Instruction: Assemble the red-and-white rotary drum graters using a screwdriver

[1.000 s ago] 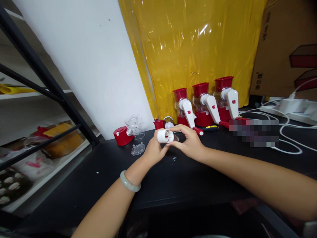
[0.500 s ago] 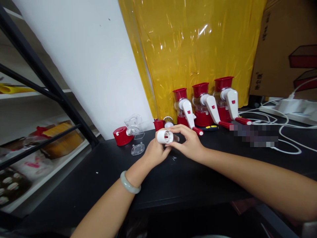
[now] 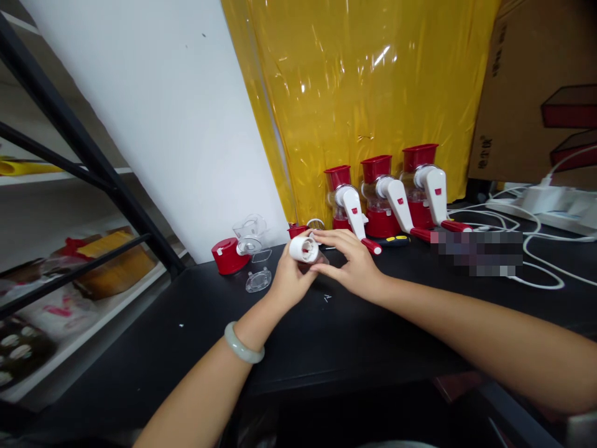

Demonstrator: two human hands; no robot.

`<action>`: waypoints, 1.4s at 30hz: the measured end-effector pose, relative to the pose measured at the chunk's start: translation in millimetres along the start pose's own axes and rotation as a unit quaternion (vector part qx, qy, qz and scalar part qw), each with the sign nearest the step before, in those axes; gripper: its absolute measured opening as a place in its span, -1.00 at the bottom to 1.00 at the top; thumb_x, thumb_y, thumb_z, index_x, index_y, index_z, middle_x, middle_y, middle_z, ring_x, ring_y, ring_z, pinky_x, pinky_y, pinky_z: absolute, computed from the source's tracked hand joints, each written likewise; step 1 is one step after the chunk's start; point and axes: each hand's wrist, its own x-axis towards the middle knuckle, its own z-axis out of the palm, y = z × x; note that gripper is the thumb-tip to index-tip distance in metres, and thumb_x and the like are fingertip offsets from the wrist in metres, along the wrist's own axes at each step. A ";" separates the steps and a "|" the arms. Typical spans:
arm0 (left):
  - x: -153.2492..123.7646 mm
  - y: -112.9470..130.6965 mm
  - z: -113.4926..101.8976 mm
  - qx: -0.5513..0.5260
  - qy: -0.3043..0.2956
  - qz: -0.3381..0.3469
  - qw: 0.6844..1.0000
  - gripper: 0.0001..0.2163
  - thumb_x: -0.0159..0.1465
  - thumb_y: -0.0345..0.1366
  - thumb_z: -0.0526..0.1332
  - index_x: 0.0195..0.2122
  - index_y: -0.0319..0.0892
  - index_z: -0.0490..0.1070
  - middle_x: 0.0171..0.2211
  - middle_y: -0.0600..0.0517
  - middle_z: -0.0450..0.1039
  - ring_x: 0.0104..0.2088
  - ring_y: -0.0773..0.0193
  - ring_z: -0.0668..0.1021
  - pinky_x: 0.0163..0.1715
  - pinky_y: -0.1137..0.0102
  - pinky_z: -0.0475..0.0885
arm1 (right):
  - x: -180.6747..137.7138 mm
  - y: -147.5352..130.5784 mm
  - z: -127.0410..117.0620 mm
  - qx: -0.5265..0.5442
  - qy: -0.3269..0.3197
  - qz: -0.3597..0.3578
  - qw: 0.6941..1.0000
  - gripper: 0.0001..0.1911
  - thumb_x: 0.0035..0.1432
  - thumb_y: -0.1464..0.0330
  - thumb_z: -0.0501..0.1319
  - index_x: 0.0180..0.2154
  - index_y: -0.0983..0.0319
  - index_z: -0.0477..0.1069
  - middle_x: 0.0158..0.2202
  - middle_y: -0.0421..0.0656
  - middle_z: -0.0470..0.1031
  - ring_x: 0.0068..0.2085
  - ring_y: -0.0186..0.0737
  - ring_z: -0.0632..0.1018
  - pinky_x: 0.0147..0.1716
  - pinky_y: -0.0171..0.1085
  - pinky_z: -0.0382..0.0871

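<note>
With the clock face centred on the white cylinder (image 3: 301,249) and twelve at the far wall, the left hand (image 3: 286,283) comes in from seven, wrapped round the cylinder from below and behind; its fingertips are hidden. The right hand (image 3: 352,264) meets it from three, thumb under and fingers above, seemingly pinching the cylinder's near edge (something see-through shows in that gap, too small to name). The hollow end is tipped toward the viewer, presumably so its inner ribs can be seen, and the two-handed hold likely keeps it steady above the black table (image 3: 364,348). At nine sits a red base (image 3: 227,256) with a clear housing (image 3: 252,230) beside it; at eight lies a clear oval plate (image 3: 258,280), all probably laid there for easy reach. Around two, three crank-handled machines (image 3: 380,193) stand in a row, perhaps kept back to leave elbow room.
</note>
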 end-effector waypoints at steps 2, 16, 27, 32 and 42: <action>4.4 -0.6 -1.2 -0.059 0.028 -0.051 0.997 -0.41 0.18 -0.23 0.33 0.23 -0.17 0.23 0.18 -0.21 0.33 0.16 0.00 0.44 0.07 0.17 0.44 | -0.6 6.1 0.4 -0.017 -0.024 0.028 0.999 -0.47 0.15 0.20 0.31 0.13 0.16 0.34 0.10 0.00 0.46 0.12 -0.07 0.46 0.11 0.03 0.35; 9.3 -3.2 -9.3 -0.377 0.033 -0.208 0.902 -0.36 0.11 -0.31 0.39 0.20 -0.07 0.19 0.16 -0.15 0.41 0.14 0.00 0.48 0.05 0.08 0.48 | -9.2 27.2 6.9 -0.059 -0.184 0.123 0.973 -0.65 0.23 0.20 0.21 0.01 0.20 0.43 0.03 0.00 0.43 0.06 0.00 0.40 0.03 0.05 0.33; 4.7 -14.1 -10.3 -0.110 -0.069 -0.104 0.986 -0.62 0.08 -0.20 0.42 -0.11 -0.19 0.45 -0.10 -0.10 0.57 -0.07 0.09 0.60 0.03 0.12 0.49 | -10.8 23.7 4.6 -0.103 -0.172 0.075 0.977 -0.78 0.15 0.31 0.28 -0.12 0.17 0.49 -0.01 -0.02 0.44 0.11 0.04 0.35 0.04 0.07 0.26; 6.3 -8.0 -13.2 -0.059 -0.083 -0.079 0.992 -0.68 0.10 -0.22 0.42 -0.15 -0.19 0.48 -0.16 -0.07 0.57 -0.12 0.13 0.60 0.02 0.14 0.48 | -12.8 25.6 4.7 -0.106 -0.165 0.056 0.979 -0.78 0.12 0.35 0.30 -0.15 0.19 0.49 -0.02 -0.03 0.45 0.14 0.05 0.33 0.06 0.09 0.25; 5.5 -6.9 -7.7 -0.121 -0.065 -0.071 0.988 -0.72 0.03 -0.26 0.46 -0.29 -0.21 0.46 -0.21 -0.06 0.59 -0.17 0.16 0.62 -0.07 0.17 0.54 | -12.7 22.3 3.5 -0.121 -0.165 0.035 0.978 -0.76 0.10 0.39 0.31 -0.13 0.19 0.51 -0.03 -0.03 0.47 0.16 0.09 0.31 0.07 0.13 0.25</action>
